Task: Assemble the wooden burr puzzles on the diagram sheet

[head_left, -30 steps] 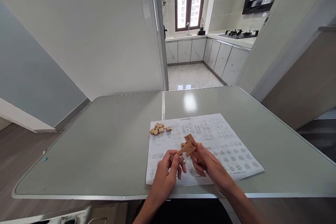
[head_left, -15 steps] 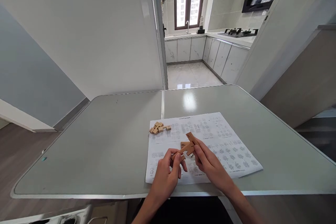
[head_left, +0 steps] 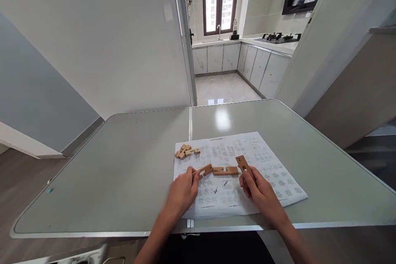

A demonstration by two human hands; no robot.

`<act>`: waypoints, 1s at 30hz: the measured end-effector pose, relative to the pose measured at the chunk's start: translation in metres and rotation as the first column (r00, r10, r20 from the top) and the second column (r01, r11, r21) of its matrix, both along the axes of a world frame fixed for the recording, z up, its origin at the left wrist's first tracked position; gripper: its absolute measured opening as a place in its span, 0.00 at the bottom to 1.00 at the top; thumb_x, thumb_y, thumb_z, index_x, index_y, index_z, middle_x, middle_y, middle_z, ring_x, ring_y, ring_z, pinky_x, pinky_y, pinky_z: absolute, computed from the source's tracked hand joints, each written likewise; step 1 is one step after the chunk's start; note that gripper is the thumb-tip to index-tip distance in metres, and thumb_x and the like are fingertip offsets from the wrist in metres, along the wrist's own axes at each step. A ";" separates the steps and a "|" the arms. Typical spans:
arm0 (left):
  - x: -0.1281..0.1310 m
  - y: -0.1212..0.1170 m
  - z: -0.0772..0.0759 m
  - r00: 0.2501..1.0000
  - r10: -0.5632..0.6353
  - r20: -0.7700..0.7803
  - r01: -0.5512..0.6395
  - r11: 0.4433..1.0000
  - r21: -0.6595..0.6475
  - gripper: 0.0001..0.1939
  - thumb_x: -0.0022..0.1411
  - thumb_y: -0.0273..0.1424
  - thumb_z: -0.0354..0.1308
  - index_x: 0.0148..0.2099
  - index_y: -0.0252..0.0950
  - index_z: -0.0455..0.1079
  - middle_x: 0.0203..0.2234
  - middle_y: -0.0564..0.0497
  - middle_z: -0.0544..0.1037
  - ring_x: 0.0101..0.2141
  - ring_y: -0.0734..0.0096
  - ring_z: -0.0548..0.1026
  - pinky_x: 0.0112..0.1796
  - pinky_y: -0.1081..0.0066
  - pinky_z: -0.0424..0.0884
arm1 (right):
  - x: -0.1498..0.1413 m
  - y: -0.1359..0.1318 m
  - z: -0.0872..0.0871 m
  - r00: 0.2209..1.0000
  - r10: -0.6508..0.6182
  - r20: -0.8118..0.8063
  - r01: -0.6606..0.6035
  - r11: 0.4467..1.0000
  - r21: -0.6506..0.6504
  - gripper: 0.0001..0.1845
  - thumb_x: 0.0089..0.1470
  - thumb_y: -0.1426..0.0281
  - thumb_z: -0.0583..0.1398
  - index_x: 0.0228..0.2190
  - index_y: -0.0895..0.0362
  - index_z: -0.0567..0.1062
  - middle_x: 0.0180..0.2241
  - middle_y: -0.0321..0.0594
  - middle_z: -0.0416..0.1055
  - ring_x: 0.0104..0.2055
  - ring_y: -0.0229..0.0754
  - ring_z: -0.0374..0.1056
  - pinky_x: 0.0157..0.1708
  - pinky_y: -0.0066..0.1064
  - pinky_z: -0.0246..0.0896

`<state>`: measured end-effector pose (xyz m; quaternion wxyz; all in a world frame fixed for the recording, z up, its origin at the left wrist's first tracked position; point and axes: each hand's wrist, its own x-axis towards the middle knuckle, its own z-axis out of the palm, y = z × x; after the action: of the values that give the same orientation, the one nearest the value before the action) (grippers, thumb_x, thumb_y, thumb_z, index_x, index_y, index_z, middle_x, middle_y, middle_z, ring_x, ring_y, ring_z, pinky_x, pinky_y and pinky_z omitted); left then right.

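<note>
My left hand [head_left: 185,187] is closed on a notched wooden puzzle piece marked 1 [head_left: 206,169], tilted up toward the right. In my right hand [head_left: 258,185] is another notched wooden piece, marked 2 [head_left: 240,159], its numbered end pointing up and left. Between the hands, a third notched wooden piece [head_left: 225,171] lies lengthwise on the printed sheet [head_left: 222,204], with a numeral at its left end. My fingers hide the lower parts of both held pieces. The sheet carries rows of small diagrams and two pen tick marks.
A small cluster of interlocked wooden pieces [head_left: 185,151] sits at the sheet's upper left corner. The grey-green table [head_left: 123,173] has a metal-trimmed edge and a seam. A small teal bit [head_left: 50,190] lies near its left edge. Beyond is a kitchen with a gas stove [head_left: 280,38].
The two held pieces, together between my hands before, are now apart. My left hand has moved left and my right hand right, uncovering the piece lying on the sheet.
</note>
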<state>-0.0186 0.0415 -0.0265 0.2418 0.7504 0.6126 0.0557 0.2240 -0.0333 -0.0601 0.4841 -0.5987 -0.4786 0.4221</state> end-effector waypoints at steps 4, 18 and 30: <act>0.006 0.009 0.009 0.969 -0.071 -0.236 0.071 0.997 -0.010 0.18 0.78 0.42 0.40 0.46 0.37 0.67 0.37 0.42 0.83 0.36 0.55 0.81 0.32 0.68 0.64 | 0.003 -0.001 -0.003 1.000 0.016 0.012 -0.016 1.000 -0.002 0.23 0.70 0.48 0.50 0.32 0.52 0.67 0.26 0.33 0.67 0.24 0.39 0.60 0.29 0.32 0.58; 0.031 0.012 0.013 0.924 -0.270 -0.271 0.325 0.927 0.184 0.12 0.76 0.38 0.49 0.54 0.37 0.66 0.44 0.43 0.80 0.42 0.57 0.80 0.38 0.66 0.72 | 0.004 -0.004 -0.008 0.999 0.006 0.044 -0.005 1.000 -0.027 0.22 0.70 0.48 0.49 0.34 0.51 0.67 0.24 0.31 0.64 0.25 0.42 0.60 0.31 0.34 0.57; 0.072 0.025 -0.013 0.843 -0.515 -0.153 0.535 0.778 0.330 0.09 0.66 0.32 0.66 0.44 0.35 0.71 0.46 0.42 0.76 0.49 0.51 0.71 0.49 0.56 0.70 | 0.003 -0.006 -0.015 0.999 -0.043 -0.010 0.042 0.998 -0.048 0.24 0.68 0.45 0.51 0.47 0.51 0.70 0.26 0.32 0.63 0.26 0.43 0.60 0.30 0.34 0.61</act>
<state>0.0532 0.0664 -0.0399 0.0894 0.9237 0.3646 0.0769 0.2272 -0.0397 -0.0750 0.4809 -0.6180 -0.4529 0.4263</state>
